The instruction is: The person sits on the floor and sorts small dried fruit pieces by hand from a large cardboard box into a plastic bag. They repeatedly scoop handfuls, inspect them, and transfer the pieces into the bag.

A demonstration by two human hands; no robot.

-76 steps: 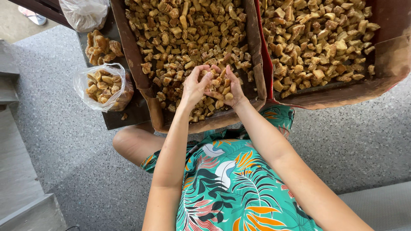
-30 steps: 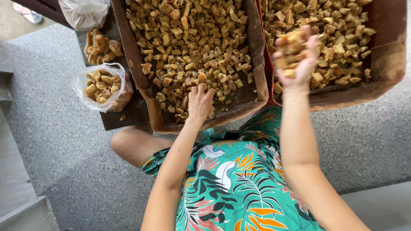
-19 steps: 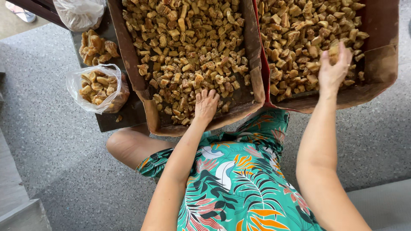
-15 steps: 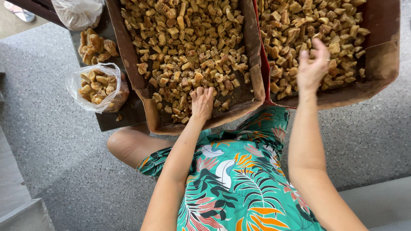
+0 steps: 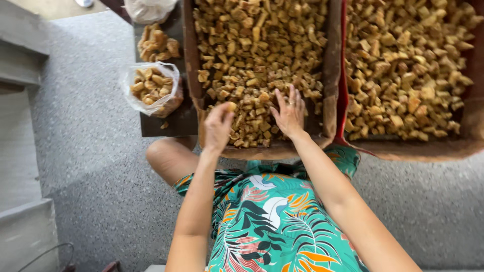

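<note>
Sitting on speckled grey floor point(image 5: 91, 151) — L hand point(image 5: 218, 126) pinching chunk point(image 5: 231, 107).

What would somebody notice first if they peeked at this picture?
Two big cardboard boxes heaped with golden-brown chunks fill the top: one in the middle, one at right. The left hand pinches a chunk over the middle box's near edge, while the right hand lies spread on the pile. A clear bag of chunks sits at left.
</note>
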